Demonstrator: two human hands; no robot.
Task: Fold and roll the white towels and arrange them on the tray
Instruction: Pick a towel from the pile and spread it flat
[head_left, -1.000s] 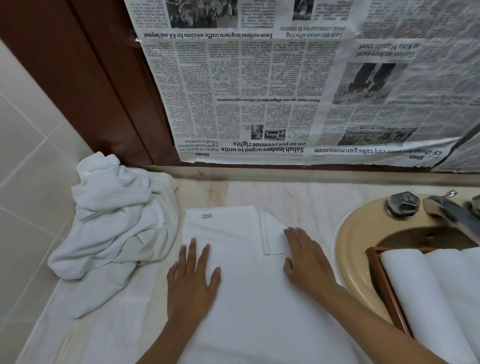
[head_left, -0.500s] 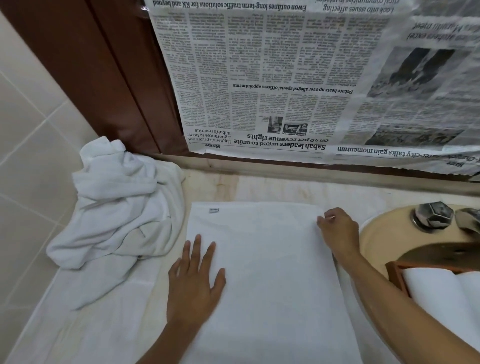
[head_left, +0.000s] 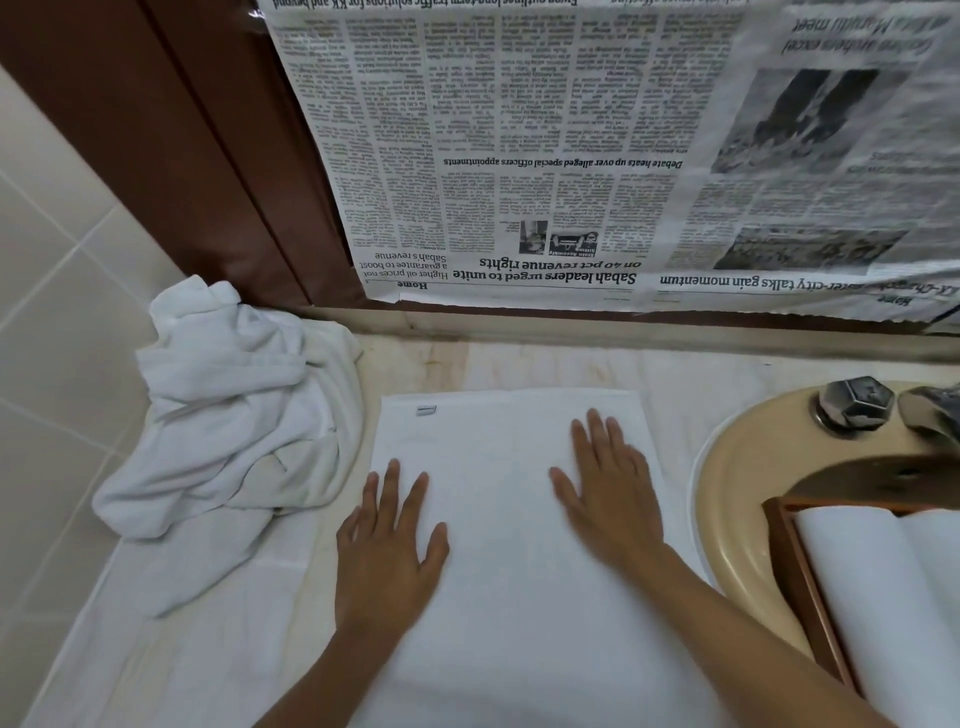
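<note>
left hand (head_left: 387, 545) and right hand (head_left: 610, 493) flat, palms down, fingers straight

A white towel (head_left: 498, 519) lies spread flat on the marble counter (head_left: 519, 364). The left hand (head_left: 387, 551) and the right hand (head_left: 610, 493) both press on it, palms down with fingers straight. A crumpled pile of towels (head_left: 234, 415) sits to the left. At right, a wooden tray (head_left: 802, 582) with 2 rolled towels (head_left: 883, 597) rests on the beige sink (head_left: 737, 509). Newspaper (head_left: 571, 156) covers the wall behind.
</note>
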